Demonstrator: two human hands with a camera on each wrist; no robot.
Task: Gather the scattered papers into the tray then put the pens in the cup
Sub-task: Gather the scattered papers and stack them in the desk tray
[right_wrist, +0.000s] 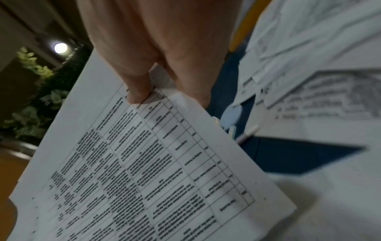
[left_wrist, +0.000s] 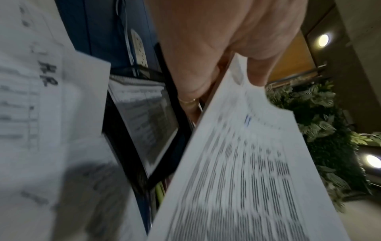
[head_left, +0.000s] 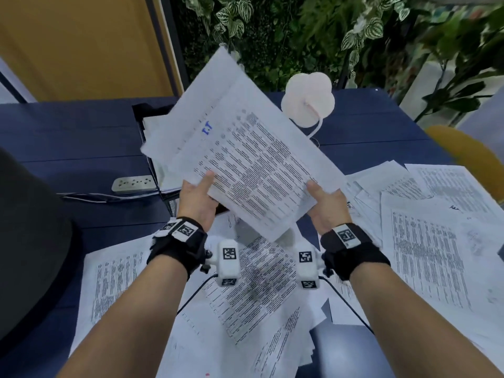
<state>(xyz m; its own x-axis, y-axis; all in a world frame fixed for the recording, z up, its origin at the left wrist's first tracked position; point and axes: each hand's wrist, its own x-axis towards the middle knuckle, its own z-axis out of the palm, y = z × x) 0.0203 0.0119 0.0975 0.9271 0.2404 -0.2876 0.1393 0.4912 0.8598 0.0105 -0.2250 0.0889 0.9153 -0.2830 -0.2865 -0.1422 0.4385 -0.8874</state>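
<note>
both hands, left hand (head_left: 197, 199) and right hand (head_left: 324, 205), pinch a sheaf of papers (head_left: 245, 156) by its near edge, raised above the black tray (left_wrist: 164, 163). the uneven, fanned sheets could slide apart and spill short of the tray.

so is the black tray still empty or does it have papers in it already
Not empty. The black tray already holds printed sheets; the stack gripped by the left hand and right hand is above it, not in.
</note>
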